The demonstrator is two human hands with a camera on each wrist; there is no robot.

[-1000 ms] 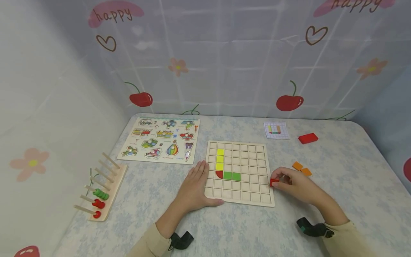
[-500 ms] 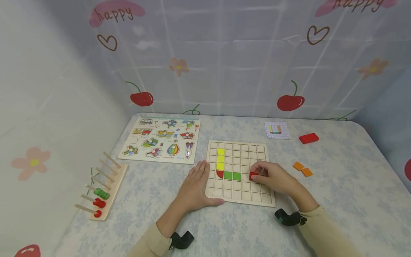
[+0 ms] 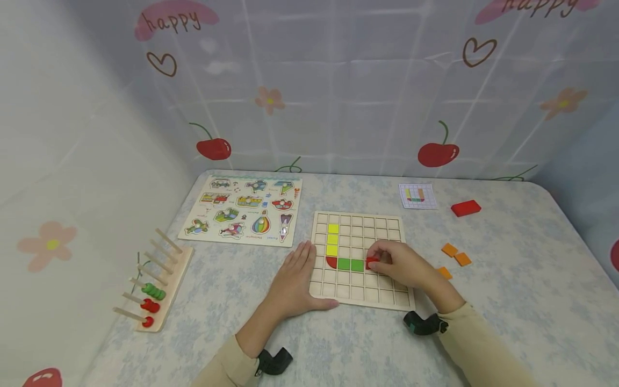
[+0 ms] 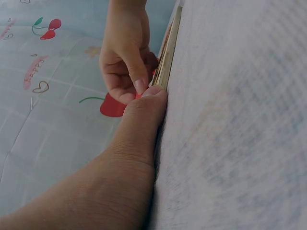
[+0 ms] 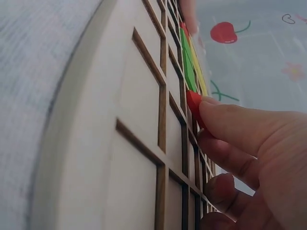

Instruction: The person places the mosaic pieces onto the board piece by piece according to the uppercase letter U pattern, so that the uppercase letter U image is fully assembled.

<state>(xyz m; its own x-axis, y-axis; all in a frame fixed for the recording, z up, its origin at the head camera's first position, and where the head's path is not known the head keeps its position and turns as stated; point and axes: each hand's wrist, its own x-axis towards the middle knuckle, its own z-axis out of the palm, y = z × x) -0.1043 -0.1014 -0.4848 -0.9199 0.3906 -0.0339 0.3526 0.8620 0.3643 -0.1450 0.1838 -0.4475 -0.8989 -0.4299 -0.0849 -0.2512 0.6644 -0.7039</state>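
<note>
A wooden grid board (image 3: pixel 350 216) lies on the table. In its cells lie yellow tiles (image 3: pixel 332 239) in a column, a rounded red tile (image 3: pixel 331 262) at the column's foot, and two green tiles (image 3: pixel 350 265) beside it. My right hand (image 3: pixel 403 264) pinches another red tile (image 3: pixel 369 263) between thumb and finger, just right of the green ones. The right wrist view shows this red tile (image 5: pixel 193 101) at the green tile's end; its underside is hidden. With fingers straight, my left hand (image 3: pixel 292 282) rests against the board's left edge, thumb at the near-left corner.
Orange tiles (image 3: pixel 462 259) lie right of the board, one partly behind my right wrist. Farther back are a red block (image 3: pixel 466 208) and a pattern card (image 3: pixel 418 196). A picture puzzle (image 3: pixel 227 236) and a pegged bead stand (image 3: pixel 169 290) stand at left.
My right hand has carried the red tile left from beside the board's right edge to the cell next to the green tiles. The left hand has stayed in place.
</note>
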